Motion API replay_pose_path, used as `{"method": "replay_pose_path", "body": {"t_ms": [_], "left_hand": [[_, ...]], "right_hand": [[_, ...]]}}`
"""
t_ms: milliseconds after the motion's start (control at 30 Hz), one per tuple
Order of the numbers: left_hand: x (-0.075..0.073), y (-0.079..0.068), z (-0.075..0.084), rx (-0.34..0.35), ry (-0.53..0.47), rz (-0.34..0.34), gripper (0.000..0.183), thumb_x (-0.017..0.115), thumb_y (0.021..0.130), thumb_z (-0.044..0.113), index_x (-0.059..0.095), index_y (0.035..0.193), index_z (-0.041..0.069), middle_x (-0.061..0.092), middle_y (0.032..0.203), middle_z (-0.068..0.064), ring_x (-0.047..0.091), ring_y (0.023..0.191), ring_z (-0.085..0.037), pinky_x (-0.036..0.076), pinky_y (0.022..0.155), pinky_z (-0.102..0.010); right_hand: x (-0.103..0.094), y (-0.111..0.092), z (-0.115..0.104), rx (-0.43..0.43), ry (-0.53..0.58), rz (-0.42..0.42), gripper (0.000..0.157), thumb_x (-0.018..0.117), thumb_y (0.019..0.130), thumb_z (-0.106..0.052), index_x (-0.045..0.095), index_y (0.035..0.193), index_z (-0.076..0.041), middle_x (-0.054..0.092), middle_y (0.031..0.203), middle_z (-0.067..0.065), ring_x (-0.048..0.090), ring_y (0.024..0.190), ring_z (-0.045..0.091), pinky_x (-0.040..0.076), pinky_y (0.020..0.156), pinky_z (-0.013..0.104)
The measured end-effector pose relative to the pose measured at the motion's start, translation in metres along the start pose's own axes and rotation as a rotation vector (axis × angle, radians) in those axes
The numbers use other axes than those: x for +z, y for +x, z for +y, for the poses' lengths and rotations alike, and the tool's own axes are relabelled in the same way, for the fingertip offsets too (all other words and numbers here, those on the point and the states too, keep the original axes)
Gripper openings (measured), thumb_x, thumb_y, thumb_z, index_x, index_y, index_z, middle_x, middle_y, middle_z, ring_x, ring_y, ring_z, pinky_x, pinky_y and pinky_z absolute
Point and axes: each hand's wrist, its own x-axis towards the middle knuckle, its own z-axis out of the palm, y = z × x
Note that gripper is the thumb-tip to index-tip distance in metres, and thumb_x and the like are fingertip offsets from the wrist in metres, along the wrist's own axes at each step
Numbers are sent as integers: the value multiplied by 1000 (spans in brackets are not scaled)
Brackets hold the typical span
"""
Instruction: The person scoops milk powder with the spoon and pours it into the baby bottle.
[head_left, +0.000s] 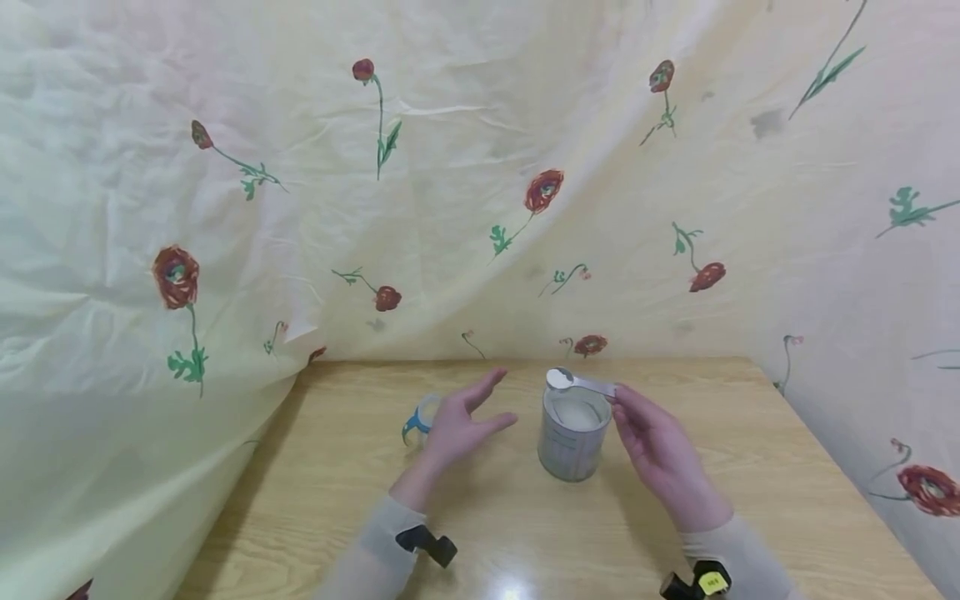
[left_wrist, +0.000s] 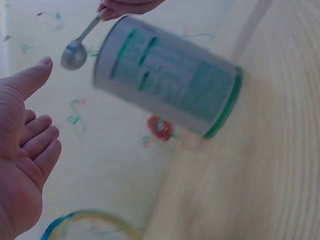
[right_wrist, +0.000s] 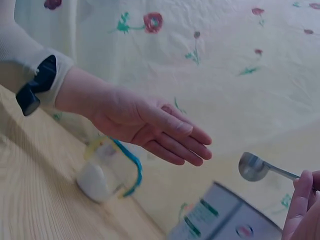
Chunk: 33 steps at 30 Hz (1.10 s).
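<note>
My right hand (head_left: 660, 454) pinches the handle of a metal measuring scoop (head_left: 560, 379). The scoop's round bowl is held over the far left part of the rim of an open tin (head_left: 572, 450), which has pale contents inside. Green print covers the tin's side (left_wrist: 165, 75) in the left wrist view. To the left of the tin, my left hand (head_left: 457, 425) hovers with fingers extended and thumb apart, holding nothing. Partly hidden behind it stands a clear vessel (right_wrist: 95, 180) with a curved blue strip, white at its bottom in the right wrist view.
The wooden table (head_left: 315, 500) carries the tin and the vessel. A pale cloth (head_left: 465, 167) with red flowers hangs behind the table and along both sides. Each sleeve bears a black wrist mount (head_left: 427, 543).
</note>
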Motion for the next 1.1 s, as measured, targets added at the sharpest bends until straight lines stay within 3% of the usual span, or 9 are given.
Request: {"method": "replay_pose_path", "body": {"t_ms": [133,333,533,767,1100], "left_hand": [[-23,-10,-5,15,-15,57,72,84,96,25,52,160,17,50,162,3,50,147,-29,39,122,-48],[-57,-25,-19,-22,-92,134,74,85,94,20,52,160,19,50,162,5,46,150,-30,34,125,-46],[-81,-39,-40,-41,-38,171,75,84,96,22,49,162,17,47,165,2,44,152,-28,33,126,-43],[-91,-50,-69,-110,-93,119,79,85,95,21,46,162,11,48,165,-5,41,154,-24,33,125,-36],[-93,-53,-92,-180,-58,58,81,86,93,28,47,161,5,53,161,-2,45,151,-26,34,126,-45]], "right_hand": [[14,-1,6,7,-1,2,21,60,110,-8,79,103,-10,77,98,1,71,85,4,58,85,13],[39,2,16,12,-17,-4,22,60,110,-10,80,101,-13,77,95,-1,70,80,3,58,80,12],[67,7,28,31,-4,-6,21,59,110,-10,76,98,-12,76,92,-1,69,78,3,58,78,11],[95,13,54,70,-15,-46,23,56,111,-7,76,101,-10,76,94,0,70,81,2,58,83,11],[109,30,99,137,55,-22,16,60,109,-8,75,106,-9,76,96,2,71,84,5,58,87,13]]}}
